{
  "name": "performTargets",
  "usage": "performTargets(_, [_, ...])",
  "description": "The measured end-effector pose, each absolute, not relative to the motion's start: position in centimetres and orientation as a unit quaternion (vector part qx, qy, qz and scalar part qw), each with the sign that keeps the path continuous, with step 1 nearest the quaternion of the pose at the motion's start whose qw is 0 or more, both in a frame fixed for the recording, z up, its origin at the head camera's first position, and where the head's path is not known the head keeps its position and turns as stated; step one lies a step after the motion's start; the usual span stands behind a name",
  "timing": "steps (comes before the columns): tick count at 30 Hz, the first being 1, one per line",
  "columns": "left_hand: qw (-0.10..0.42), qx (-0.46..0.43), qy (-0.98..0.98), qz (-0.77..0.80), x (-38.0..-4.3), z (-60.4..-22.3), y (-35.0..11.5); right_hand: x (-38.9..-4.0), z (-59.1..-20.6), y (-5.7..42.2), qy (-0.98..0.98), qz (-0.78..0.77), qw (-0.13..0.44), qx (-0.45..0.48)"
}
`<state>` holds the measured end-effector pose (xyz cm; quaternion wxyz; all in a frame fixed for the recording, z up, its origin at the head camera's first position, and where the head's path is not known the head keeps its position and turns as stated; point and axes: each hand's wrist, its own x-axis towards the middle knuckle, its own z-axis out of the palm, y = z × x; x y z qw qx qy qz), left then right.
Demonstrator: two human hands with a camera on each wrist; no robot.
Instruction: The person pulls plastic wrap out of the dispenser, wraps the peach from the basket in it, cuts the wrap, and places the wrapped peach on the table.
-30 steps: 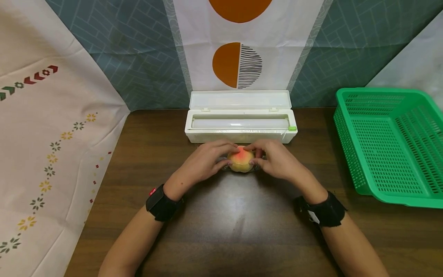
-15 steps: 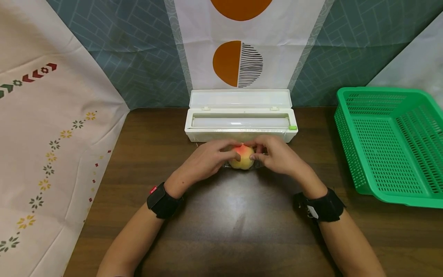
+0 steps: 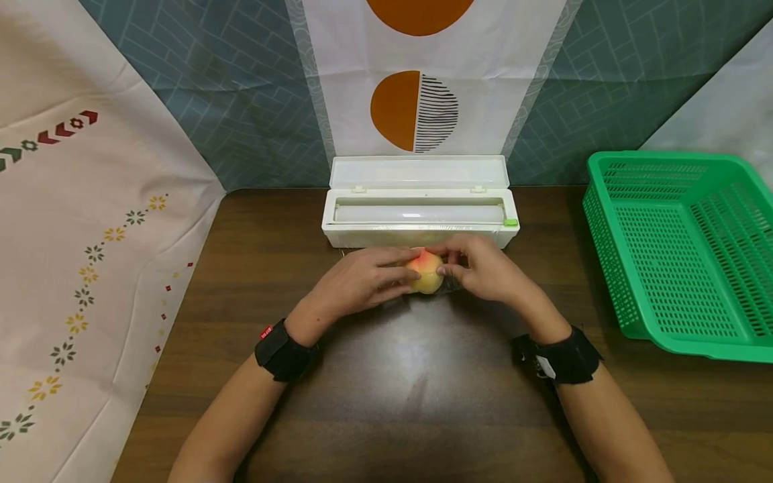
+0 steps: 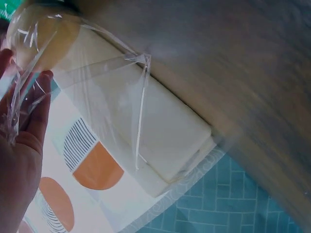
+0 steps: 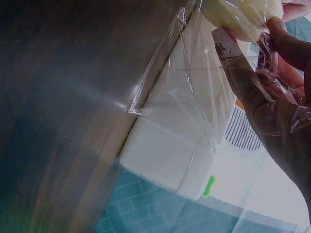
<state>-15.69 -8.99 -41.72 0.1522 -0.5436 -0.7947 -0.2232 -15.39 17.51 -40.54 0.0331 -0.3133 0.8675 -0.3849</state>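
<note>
A yellow peach [image 3: 427, 274] with a red tip is held between both hands, just in front of a white cling film dispenser [image 3: 417, 237]. My left hand [image 3: 361, 280] grips its left side, the fingers lying over the fruit. On the other side my right hand [image 3: 486, 270] holds it with thumb and fingertips. Clear cling film [image 4: 104, 104] wraps over the peach in the left wrist view and hangs loose beside it. Creased film [image 5: 180, 92] also spreads from the fruit in the right wrist view, with some over the right fingers. The peach's underside is hidden.
The dispenser's lid [image 3: 419, 173] stands up, showing a film roll [image 3: 419, 214] and a green slider [image 3: 510, 222]. At the right is a green plastic basket [image 3: 631, 282]. Patterned cloths hang behind and on the left of the brown wooden table [image 3: 417, 409].
The peach has shifted slightly right and away from me and looks turned a little. My left fingers have moved farther over its side; the right hand has moved slightly away from me.
</note>
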Motion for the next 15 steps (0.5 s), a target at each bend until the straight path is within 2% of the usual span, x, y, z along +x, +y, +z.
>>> performTargets(8, [0.194,-0.535,-0.81,-0.139,-14.7,-41.7,-8.0,-15.6,-40.8,17.7,0.867,-0.39,0.034,-0.308])
performTargets(15, [0.19,-0.501,-0.835,-0.125,-14.0,-42.3,-7.4,-15.8,-41.0,17.8,0.865,-0.405,0.042,-0.292])
